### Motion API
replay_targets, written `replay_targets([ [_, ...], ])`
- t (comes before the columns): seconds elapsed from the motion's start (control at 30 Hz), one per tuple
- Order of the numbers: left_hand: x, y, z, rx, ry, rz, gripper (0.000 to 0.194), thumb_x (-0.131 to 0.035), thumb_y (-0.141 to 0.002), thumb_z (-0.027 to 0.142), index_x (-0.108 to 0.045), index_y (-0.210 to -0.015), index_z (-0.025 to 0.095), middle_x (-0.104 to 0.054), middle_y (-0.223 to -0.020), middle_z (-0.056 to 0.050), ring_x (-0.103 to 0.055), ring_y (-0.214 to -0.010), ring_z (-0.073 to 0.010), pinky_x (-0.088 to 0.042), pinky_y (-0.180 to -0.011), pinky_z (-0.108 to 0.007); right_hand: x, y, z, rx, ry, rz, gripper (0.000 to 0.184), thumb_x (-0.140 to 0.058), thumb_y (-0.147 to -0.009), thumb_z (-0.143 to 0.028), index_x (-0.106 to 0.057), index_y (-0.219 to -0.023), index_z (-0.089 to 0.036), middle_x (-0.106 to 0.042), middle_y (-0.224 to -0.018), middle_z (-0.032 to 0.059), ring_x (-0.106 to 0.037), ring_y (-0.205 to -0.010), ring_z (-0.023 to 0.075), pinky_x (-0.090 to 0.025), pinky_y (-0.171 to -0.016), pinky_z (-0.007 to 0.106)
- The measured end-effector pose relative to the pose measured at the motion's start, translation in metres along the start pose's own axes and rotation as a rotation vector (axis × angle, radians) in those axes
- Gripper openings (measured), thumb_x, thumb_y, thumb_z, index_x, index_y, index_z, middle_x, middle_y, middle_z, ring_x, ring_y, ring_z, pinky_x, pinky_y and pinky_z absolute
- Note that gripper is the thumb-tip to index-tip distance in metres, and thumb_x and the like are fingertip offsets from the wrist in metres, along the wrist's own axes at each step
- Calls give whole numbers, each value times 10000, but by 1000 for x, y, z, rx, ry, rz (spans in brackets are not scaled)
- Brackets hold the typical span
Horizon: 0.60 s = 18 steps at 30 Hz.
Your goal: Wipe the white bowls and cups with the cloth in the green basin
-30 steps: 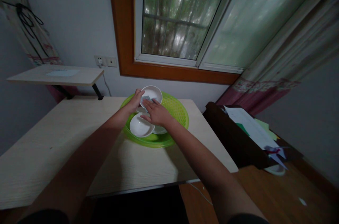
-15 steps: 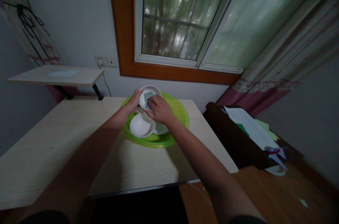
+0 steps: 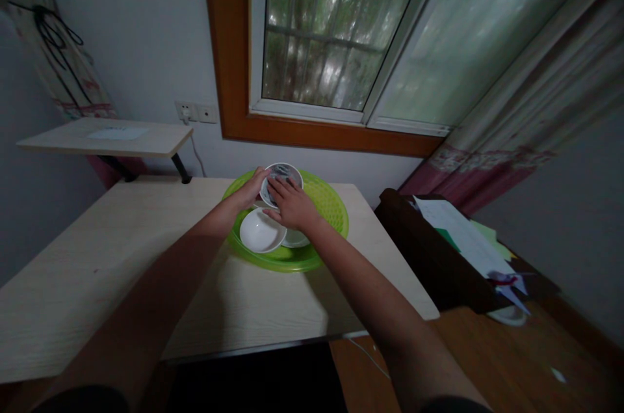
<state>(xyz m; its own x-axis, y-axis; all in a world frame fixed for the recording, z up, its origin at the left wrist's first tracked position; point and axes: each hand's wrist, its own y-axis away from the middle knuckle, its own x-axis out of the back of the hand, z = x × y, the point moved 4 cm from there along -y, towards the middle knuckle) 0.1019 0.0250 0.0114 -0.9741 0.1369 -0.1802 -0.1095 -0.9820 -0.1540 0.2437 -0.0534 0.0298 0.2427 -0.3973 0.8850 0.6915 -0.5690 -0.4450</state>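
Note:
My left hand [image 3: 251, 189] is closed on the left rim of a small white bowl [image 3: 299, 180], which tilts toward me above the green plastic basket [image 3: 330, 205]. A crumpled grey cloth [image 3: 281, 170] lies inside this bowl. My right hand [image 3: 295, 209] rests on the cloth, its fingers stretched out and somewhat apart, pressing it against the bowl's inside. Below my hands another white bowl [image 3: 259, 232] sits tilted in the basket. A further white dish [image 3: 296, 239] beside it is partly hidden by my right hand.
The basket stands on a light wooden table [image 3: 180, 257] by the window. At the back left is a raised shelf [image 3: 160, 140] on black legs, with a paper on it. To the right, a dark brown piece of furniture [image 3: 414, 250] carries papers [image 3: 463, 231].
My right fingers went from bunched on the cloth to stretched over it. The cloth is now spread higher inside the bowl, and the held bowl has shifted slightly right.

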Motion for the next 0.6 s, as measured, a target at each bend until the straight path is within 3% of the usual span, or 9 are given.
replay_targets([
  [0.1,1,0,1,-1,-7,-7,272,-660,-829,503,-598,-913,251,-687,-887,-68,-670,-895,-270,-546,-736,-381,3,0,5,-64,64,23,754,-628,-991,-569,-514,-1539,-63,-414,-1669,226,-416,-1519,385,-181,-1319,561],
  [0.17,5,-1,5,-56,-46,32,248,-647,-828,484,-583,-889,253,-649,-863,-55,-645,-878,-258,-534,-760,-370,8,-1,5,-91,101,35,743,-645,-980,-567,-558,-1486,-30,-475,-1615,251,-452,-1477,389,-195,-1314,546],
  [0.3,13,-3,11,-158,-119,127,236,-617,-835,468,-536,-846,247,-571,-831,-22,-584,-820,-217,-501,-779,-333,17,-4,2,-131,150,-7,549,-602,-1013,-536,-723,-1214,-40,-702,-1271,257,-597,-1268,372,-355,-1209,520],
  [0.4,16,-3,10,-185,-133,153,225,-591,-871,461,-524,-856,247,-556,-830,-15,-573,-827,-210,-497,-785,-323,20,-5,-2,-128,143,-55,426,-565,-1045,-471,-756,-1074,-92,-746,-1092,214,-660,-1132,343,-440,-1093,495],
  [0.5,17,-3,6,-180,-143,138,243,-604,-887,482,-532,-875,251,-556,-846,-22,-573,-836,-213,-499,-780,-323,19,-4,-7,-106,80,-80,411,-522,-1069,-473,-731,-1130,-124,-758,-1078,179,-700,-1060,317,-490,-1009,455],
  [0.6,19,-5,2,-146,-126,138,256,-626,-871,498,-539,-893,259,-570,-871,-34,-584,-855,-218,-504,-754,-313,16,-2,-9,-84,-50,-70,497,-487,-1078,-541,-636,-1323,-136,-750,-1198,167,-718,-1083,308,-529,-978,422],
])
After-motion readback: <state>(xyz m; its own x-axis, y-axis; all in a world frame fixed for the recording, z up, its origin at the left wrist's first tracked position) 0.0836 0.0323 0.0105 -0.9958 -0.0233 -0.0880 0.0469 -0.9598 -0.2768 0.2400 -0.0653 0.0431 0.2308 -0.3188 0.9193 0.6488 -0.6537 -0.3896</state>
